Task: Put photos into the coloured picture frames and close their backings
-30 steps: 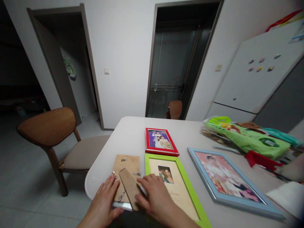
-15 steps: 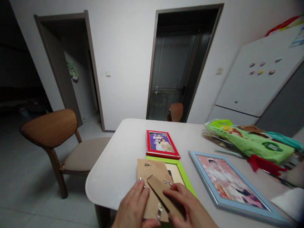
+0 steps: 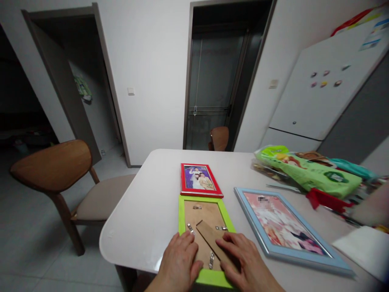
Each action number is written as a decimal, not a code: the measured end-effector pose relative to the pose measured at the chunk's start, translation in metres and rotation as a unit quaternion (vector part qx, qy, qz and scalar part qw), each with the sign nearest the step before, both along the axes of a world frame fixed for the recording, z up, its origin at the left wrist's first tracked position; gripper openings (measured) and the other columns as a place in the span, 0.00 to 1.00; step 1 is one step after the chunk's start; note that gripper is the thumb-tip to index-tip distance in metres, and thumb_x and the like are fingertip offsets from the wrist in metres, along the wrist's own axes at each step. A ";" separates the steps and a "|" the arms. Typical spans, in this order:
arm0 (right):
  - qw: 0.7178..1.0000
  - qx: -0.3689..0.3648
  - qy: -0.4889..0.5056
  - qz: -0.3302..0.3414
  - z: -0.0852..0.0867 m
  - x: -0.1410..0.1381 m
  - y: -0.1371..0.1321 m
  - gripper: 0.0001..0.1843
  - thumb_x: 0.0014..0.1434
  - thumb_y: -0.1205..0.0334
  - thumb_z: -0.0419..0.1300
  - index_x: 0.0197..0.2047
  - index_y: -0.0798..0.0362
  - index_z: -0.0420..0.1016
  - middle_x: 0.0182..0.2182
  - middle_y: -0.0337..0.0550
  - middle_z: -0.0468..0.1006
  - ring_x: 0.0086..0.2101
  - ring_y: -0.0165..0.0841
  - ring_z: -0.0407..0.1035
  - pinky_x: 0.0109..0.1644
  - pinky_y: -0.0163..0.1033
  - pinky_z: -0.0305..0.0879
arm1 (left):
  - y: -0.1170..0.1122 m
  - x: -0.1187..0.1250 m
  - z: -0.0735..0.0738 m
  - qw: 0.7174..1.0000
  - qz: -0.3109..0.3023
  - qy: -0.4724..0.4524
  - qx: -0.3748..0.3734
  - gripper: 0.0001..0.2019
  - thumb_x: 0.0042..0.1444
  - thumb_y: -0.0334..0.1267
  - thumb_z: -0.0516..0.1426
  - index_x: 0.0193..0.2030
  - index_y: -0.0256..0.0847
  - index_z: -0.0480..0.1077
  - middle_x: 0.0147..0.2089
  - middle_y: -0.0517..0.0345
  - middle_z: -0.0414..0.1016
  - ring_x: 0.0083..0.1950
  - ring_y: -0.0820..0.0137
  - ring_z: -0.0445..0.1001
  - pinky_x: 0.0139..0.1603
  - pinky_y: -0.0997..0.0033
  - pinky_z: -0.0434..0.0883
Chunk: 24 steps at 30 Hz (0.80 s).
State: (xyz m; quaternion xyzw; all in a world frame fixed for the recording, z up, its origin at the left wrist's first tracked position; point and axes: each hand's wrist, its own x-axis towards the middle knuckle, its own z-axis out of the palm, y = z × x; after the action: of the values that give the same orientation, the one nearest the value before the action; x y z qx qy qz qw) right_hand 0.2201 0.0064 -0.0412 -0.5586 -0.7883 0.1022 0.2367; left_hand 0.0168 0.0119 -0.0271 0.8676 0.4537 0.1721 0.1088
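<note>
White desk (image 3: 142, 207): left hand (image 3: 179, 259) and right hand (image 3: 247, 257), fingers unclenched, both touch the backing board (image 3: 208, 215), lengthwise twelve-to-six o'clock.

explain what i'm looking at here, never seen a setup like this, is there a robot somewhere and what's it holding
There's no robot here: these are a person's bare hands, seen by one camera worn on the head, looking forward and down.

On the pale table, a green frame has a brown backing board inside it. The left hand rests on the board's left side and the frame. The right hand touches the board's stand leg; whether it grips it is hard to tell.

Just beyond is a red-framed picture. To the right are a blue-framed picture and a green package among other items.
</note>
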 end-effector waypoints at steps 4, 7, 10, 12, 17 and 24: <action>0.998 0.029 0.000 -0.054 0.002 0.008 0.016 0.17 0.51 0.61 0.48 0.42 0.54 0.71 0.39 0.50 0.69 0.41 0.38 0.62 0.46 0.44 0.58 | -0.003 -0.004 0.000 0.998 -0.057 -0.020 -0.012 0.28 0.41 0.51 0.58 0.46 0.34 0.63 0.52 0.41 0.64 0.55 0.56 0.59 0.54 0.46 0.53; 0.995 0.027 -0.029 -0.087 0.005 0.009 0.030 0.15 0.51 0.64 0.48 0.38 0.55 0.73 0.36 0.50 0.68 0.39 0.37 0.62 0.44 0.42 0.59 | -0.003 -0.005 -0.002 0.997 -0.066 -0.028 -0.019 0.27 0.37 0.50 0.60 0.42 0.35 0.64 0.51 0.42 0.65 0.54 0.57 0.60 0.54 0.45 0.52; 0.996 0.012 -0.052 -0.073 0.007 0.008 0.037 0.15 0.52 0.65 0.47 0.34 0.53 0.74 0.35 0.49 0.68 0.37 0.36 0.63 0.42 0.39 0.60 | -0.003 -0.005 -0.003 0.998 -0.055 -0.032 -0.029 0.24 0.37 0.50 0.61 0.39 0.36 0.64 0.51 0.43 0.65 0.54 0.58 0.60 0.55 0.47 0.52; 0.997 0.003 -0.051 -0.063 0.006 0.008 0.038 0.16 0.54 0.64 0.45 0.34 0.53 0.74 0.36 0.48 0.67 0.37 0.34 0.64 0.42 0.37 0.61 | -0.002 -0.005 -0.003 0.997 -0.052 -0.033 -0.035 0.24 0.37 0.49 0.61 0.38 0.36 0.64 0.52 0.44 0.65 0.54 0.59 0.60 0.56 0.48 0.52; 0.997 -0.007 -0.054 -0.056 0.003 0.012 0.037 0.17 0.54 0.64 0.44 0.35 0.54 0.74 0.37 0.48 0.67 0.36 0.33 0.65 0.41 0.37 0.62 | -0.002 -0.005 -0.005 0.997 -0.051 -0.039 -0.034 0.23 0.38 0.50 0.60 0.38 0.37 0.64 0.52 0.46 0.65 0.54 0.61 0.60 0.56 0.50 0.51; 0.994 0.045 -0.055 0.082 0.025 -0.010 0.006 0.14 0.52 0.65 0.48 0.39 0.47 0.72 0.43 0.47 0.67 0.44 0.38 0.59 0.46 0.46 0.57 | -0.004 -0.008 -0.014 0.998 -0.049 -0.051 -0.006 0.22 0.35 0.48 0.62 0.36 0.39 0.64 0.52 0.50 0.64 0.55 0.63 0.60 0.57 0.53 0.51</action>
State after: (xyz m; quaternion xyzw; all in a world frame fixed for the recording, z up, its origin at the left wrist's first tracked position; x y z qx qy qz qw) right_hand 0.2097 0.0120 -0.0165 -0.4854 -0.8473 0.0544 0.2087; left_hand 0.0088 0.0075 -0.0410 0.8780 0.4061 0.2074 0.1454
